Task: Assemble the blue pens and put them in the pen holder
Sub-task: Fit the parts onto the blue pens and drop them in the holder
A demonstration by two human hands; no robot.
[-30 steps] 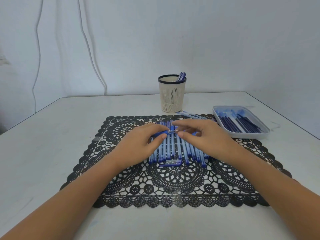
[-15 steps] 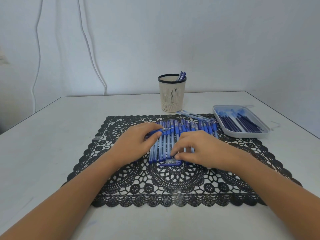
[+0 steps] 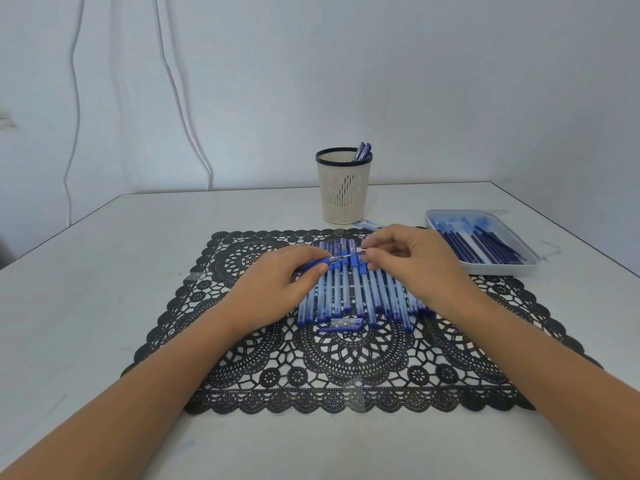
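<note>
Blue refill (image 3: 322, 262) is being pinched by L hand (image 3: 277, 285); R hand (image 3: 412, 261) is pinching clear barrel (image 3: 362, 251), both in front of pen holder (image 3: 343, 188), over pen row (image 3: 360, 292). Risk: w/ poor alignment, tip is prob. missing barrel mouth, dropping into row.

Pen (image 3: 325, 261) in left hand (image 3: 277, 285), part (image 3: 361, 251) in right hand (image 3: 412, 268)
</note>
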